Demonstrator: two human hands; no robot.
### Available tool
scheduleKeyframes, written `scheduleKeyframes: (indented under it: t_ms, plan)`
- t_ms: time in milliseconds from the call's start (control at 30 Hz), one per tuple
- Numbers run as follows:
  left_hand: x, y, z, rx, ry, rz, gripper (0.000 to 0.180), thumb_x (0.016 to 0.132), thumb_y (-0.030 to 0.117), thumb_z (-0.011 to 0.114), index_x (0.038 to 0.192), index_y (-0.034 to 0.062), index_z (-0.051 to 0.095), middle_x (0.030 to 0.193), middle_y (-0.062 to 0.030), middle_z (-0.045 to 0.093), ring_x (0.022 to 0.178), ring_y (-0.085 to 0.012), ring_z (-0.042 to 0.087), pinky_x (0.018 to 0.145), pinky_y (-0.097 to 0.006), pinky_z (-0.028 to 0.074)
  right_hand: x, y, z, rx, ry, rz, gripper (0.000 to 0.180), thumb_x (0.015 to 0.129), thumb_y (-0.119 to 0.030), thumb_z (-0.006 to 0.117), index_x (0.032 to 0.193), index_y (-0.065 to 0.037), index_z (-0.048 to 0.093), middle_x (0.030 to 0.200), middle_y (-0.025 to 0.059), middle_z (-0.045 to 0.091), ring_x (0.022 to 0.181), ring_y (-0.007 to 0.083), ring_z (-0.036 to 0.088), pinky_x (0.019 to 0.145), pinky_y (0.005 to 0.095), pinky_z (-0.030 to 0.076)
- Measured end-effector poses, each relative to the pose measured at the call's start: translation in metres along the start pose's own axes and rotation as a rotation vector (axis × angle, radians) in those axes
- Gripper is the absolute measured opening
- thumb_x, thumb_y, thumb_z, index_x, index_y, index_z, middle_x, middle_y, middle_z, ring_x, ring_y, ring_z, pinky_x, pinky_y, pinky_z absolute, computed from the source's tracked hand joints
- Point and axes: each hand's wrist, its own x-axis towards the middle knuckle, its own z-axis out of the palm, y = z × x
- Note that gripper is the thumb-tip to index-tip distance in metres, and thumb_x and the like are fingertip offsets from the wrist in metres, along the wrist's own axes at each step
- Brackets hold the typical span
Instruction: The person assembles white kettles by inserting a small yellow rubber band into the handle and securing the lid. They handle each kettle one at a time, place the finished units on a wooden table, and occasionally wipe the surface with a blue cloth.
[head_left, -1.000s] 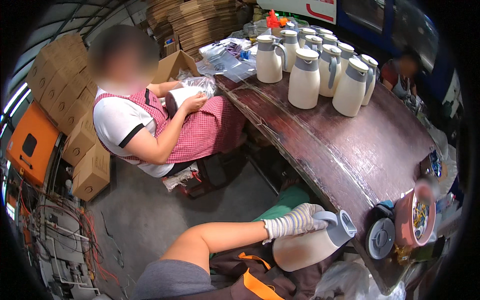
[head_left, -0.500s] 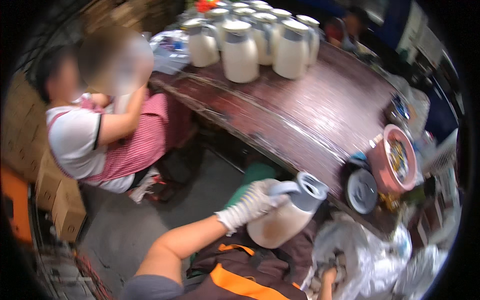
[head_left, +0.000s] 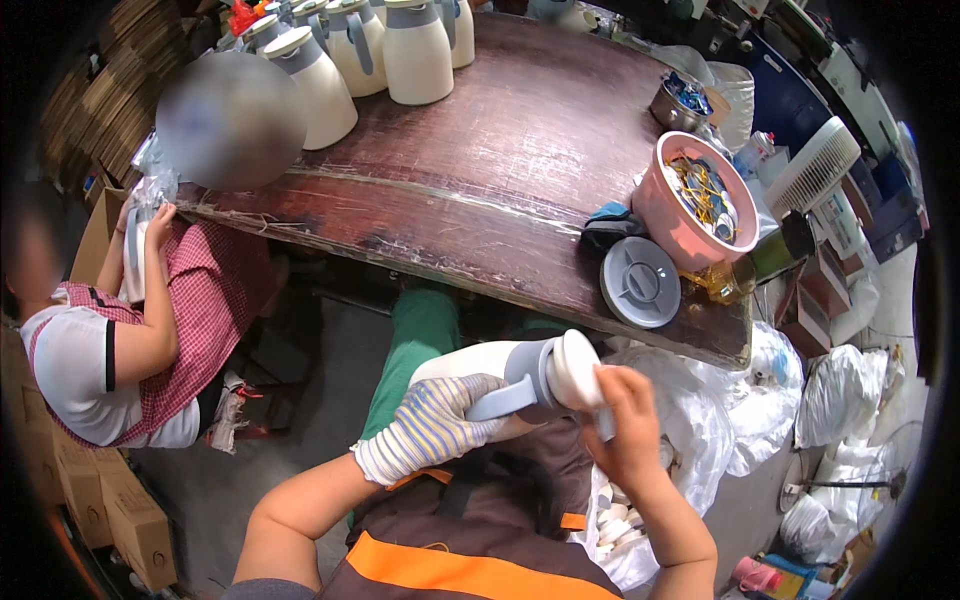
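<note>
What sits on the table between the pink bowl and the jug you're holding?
In the head view, a round grey lid lies on the table between the pink bowl and the jug.

This is a small workshop where jugs get put together. Many same-looking cream jugs (head_left: pixel 400 45) stand in rows on a long, worn brown table (head_left: pixel 480 190). A pink tub of small parts (head_left: pixel 690 200) sits there too. Cardboard boxes (head_left: pixel 120 510) pile up on the grey floor, beside white bags (head_left: pixel 840 420).
</note>
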Motion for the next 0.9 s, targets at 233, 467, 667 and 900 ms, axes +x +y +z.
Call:
scheduleKeyframes:
  t_ms: [233, 467, 667, 900]
  plan:
    - [-0.010, -0.021, 0.008, 0.255, -0.116, 0.064, 0.044, 0.083, 0.045, 0.067, 0.111, 0.0107, 0.067, 0.082, -0.0150, 0.069, 0.077, -0.0323, 0.068, 0.072, -0.040, 0.052, 0.025, -0.018, 0.019, 0.205, -0.199, 0.267, 0.076, 0.078, -0.040, 0.075, 0.134, -0.003, 0.040, 0.142, 0.0290, 0.036, 0.128, 0.0451, 0.042, 0.104, 0.0446, 0.037]
    - [0.016, -0.044, -0.020, 0.226, -0.022, 0.238, 0.040, 0.078, 0.038, 0.073, 0.104, 0.0094, 0.069, 0.096, -0.0164, 0.069, 0.089, -0.0323, 0.068, 0.078, -0.037, 0.053, 0.034, -0.012, 0.050, 0.083, -0.027, -0.183, 0.070, 0.074, -0.039, 0.077, 0.130, -0.007, 0.051, 0.126, 0.0212, 0.048, 0.113, 0.0396, 0.050, 0.094, 0.0474, 0.043]
    - [0.098, -0.074, -0.015, -0.082, -0.124, 0.082, 0.027, 0.080, 0.014, 0.076, 0.104, 0.0061, 0.067, 0.093, -0.0079, 0.069, 0.088, -0.0161, 0.064, 0.081, -0.031, 0.052, 0.062, -0.020, 0.035, 0.085, -0.168, -0.890, 0.061, 0.070, -0.043, 0.076, 0.123, -0.017, 0.060, 0.125, 0.0090, 0.056, 0.109, 0.0322, 0.056, 0.094, 0.0447, 0.047]
    - [0.089, -0.060, -0.009, 0.136, -0.040, -0.160, 0.021, 0.075, 0.015, 0.074, 0.094, 0.0072, 0.070, 0.085, -0.0081, 0.070, 0.080, -0.0159, 0.067, 0.073, -0.031, 0.053, 0.056, 0.030, 0.047, 0.231, -0.121, -0.528, 0.060, 0.078, -0.042, 0.068, 0.126, -0.009, 0.057, 0.123, 0.0142, 0.056, 0.111, 0.0347, 0.055, 0.094, 0.0450, 0.046]
